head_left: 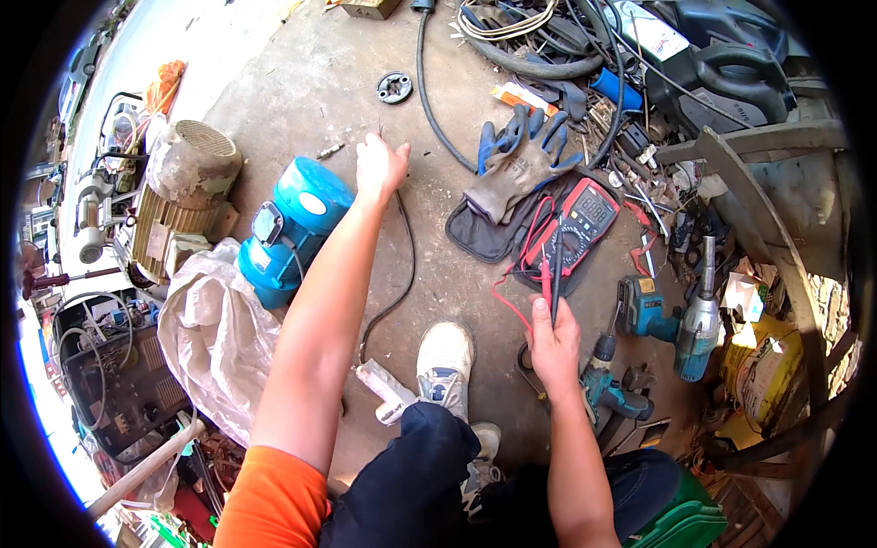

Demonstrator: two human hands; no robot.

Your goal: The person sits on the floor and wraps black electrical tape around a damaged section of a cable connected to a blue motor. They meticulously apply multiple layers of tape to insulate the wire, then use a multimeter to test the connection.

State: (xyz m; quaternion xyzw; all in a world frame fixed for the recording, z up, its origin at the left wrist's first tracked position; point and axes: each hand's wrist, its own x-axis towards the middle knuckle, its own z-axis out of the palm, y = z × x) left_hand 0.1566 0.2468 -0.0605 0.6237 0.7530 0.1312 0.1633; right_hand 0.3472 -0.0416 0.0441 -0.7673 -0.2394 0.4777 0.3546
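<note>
My left hand (382, 166) reaches forward, its fingers closed round the end of a black cable (408, 265); thin ends poke out past the fingertips. That cable runs back along the floor toward my shoe. Beside my left forearm stands a blue electric motor or pump (292, 228). In my right hand (554, 345) are two test probes, one red (545, 274) and one black (557, 269), held together with tips pointing away from me. Just beyond them lies a red and grey multimeter (585, 224) on an open black pouch (484, 233), its screen facing up.
Grey and blue work gloves (521, 160) lie partly over the pouch. To the right are a cordless impact wrench (690, 324), a drill (607, 384) and scrap. An old motor (183, 201) and a white plastic sack (215, 333) stand left. A round black part (395, 88) lies ahead.
</note>
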